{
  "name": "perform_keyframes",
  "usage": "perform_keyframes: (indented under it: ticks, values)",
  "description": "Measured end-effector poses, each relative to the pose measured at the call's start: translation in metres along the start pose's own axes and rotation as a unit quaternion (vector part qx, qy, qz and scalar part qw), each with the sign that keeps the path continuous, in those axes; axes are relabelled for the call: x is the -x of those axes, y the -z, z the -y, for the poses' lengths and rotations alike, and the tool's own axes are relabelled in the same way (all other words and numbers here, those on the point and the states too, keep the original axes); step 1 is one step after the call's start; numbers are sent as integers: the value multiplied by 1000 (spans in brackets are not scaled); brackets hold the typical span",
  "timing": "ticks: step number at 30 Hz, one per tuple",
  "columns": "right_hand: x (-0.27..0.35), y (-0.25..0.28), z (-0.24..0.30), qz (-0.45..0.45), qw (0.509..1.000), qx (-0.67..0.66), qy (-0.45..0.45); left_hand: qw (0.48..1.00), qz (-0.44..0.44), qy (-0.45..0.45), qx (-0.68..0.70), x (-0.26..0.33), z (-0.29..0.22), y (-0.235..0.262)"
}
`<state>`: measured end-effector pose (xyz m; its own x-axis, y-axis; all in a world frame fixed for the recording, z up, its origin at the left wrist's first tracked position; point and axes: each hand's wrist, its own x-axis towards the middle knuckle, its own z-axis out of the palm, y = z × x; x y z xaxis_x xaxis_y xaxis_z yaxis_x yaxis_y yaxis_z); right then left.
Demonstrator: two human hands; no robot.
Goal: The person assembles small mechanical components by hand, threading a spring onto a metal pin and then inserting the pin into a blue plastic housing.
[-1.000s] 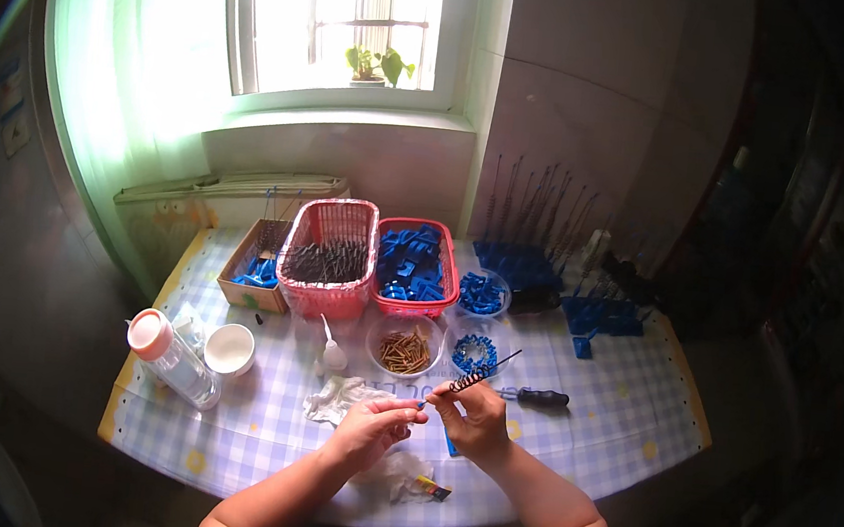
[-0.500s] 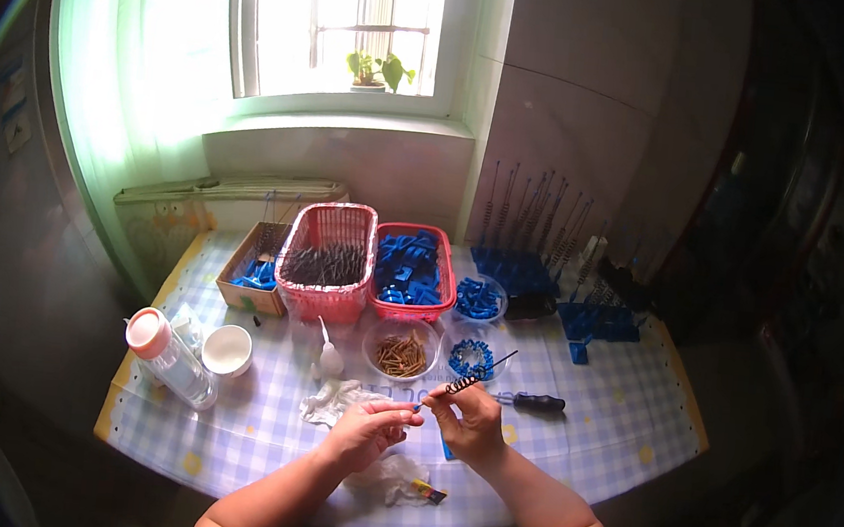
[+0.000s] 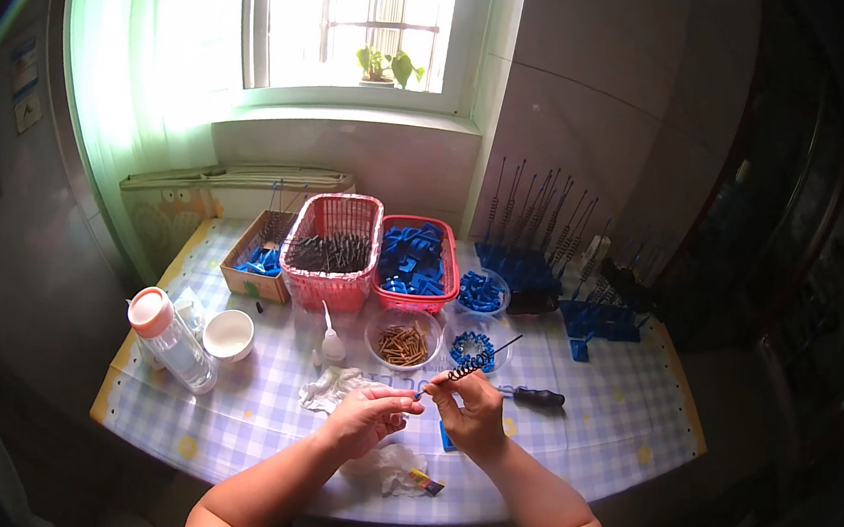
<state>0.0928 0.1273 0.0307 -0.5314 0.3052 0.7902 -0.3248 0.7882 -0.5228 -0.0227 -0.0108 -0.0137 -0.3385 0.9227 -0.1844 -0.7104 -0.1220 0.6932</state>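
Observation:
My right hand (image 3: 472, 418) pinches a thin black rod with a coiled spring (image 3: 468, 368) round it, slanting up to the right. Fingertips of my left hand (image 3: 366, 421) are closed on a small blue piece (image 3: 418, 396) at the rod's lower end. Whether the piece sits on the rod is too small to tell. Below the right hand, a flat blue part (image 3: 446, 436) lies partly hidden on the table. Just beyond the hands stand a clear bowl of slim brown-gold pieces (image 3: 403, 345) and a bowl of small blue pieces (image 3: 473, 350).
Behind stand a pink basket of black springs (image 3: 327, 290), a red basket of blue parts (image 3: 455, 266) and a cardboard box (image 3: 257, 287). A bottle (image 3: 174, 342) and white cup (image 3: 229, 335) are left. A black-handled tool (image 3: 539, 397) lies right; upright spring rods (image 3: 523, 257) stand behind it.
The view has shifted slightly. Both hands keep nearly the same pose with the rod and the blue piece between them; the objects on the table have not moved.

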Motion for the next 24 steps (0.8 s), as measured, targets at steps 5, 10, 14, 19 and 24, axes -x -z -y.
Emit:
perform_keyframes:
  ticks: [5,10,14,19,24]
  values:
    - [1,0,-1,0,1000,2,-6,1000,-11,4,4,1,-1,-2]
    - [-1,1,1,3,1000,-1,-12,1000,-21,6,0,2,-3,-5]
    - [-1,1,-2,2,1000,-6,-28,1000,-12,3,2,0,-3,-6]
    - [0,0,-1,8,999,-1,-31,1000,-17,-2,-3,2,-3,-6]
    - [1,2,-1,7,1000,11,-25,1000,-12,-5,0,2,-2,-7]
